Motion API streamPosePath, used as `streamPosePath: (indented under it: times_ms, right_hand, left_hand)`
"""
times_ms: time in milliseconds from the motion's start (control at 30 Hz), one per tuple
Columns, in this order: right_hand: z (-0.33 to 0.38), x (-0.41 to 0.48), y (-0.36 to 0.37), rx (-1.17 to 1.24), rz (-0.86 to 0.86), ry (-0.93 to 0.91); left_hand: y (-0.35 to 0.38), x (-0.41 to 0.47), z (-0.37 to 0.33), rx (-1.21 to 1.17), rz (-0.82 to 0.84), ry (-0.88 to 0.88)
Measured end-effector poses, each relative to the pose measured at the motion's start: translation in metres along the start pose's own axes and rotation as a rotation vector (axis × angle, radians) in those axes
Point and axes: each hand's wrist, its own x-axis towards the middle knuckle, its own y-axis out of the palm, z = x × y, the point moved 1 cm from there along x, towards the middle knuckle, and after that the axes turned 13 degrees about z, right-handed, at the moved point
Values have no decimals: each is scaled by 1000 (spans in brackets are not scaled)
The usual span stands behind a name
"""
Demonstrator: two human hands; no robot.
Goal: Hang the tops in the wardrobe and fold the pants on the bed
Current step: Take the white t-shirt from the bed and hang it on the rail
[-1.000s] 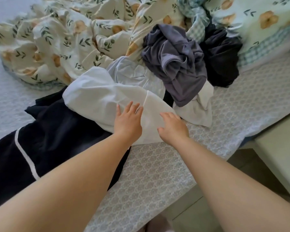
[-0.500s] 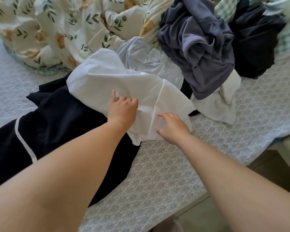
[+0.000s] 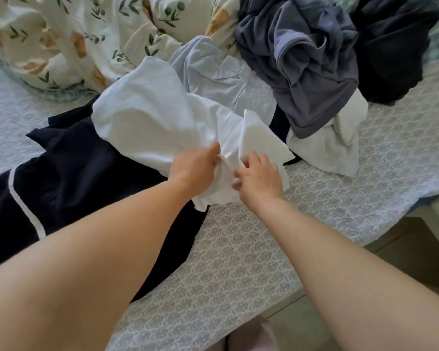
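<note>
Patterned grey bedspread point(image 3: 238, 249) underfoot, and left hand point(image 3: 193, 168) and right hand point(image 3: 260, 178) sit close together, each pinching the near edge of the crumpled white cotton garment point(image 3: 147, 117), its bulk stretching away beyond the left hand.

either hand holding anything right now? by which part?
Both. The left hand and right hand each pinch the white garment at its near edge. Whether that is hem or collar cannot be told.
</note>
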Motion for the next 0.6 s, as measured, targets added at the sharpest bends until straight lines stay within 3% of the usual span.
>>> streamPosePath:
  times_ms: [100,200,300,367,433,600]
  right_hand:
    - [-14,-7,-19,338,-131,117]
    - [-28,-12,-56,779,-302,205]
    - [-46,-24,-108,1050,-405,281]
    - [-56,-36,-138,1161,-471,331]
    - [-61,-50,-162,1176,-517,357]
    - [-67,-92,-210,1209,-660,391]
  left_hand:
    - [-21,-5,-1,-191,38,-79]
    - [-55,-12,-13,-298,108,4]
    - [-91,-25,-36,28,164,172]
    - [-109,-29,-49,206,115,220]
    - [-123,-34,-59,215,30,203]
    - [-133,-61,-68,-272,-34,-3]
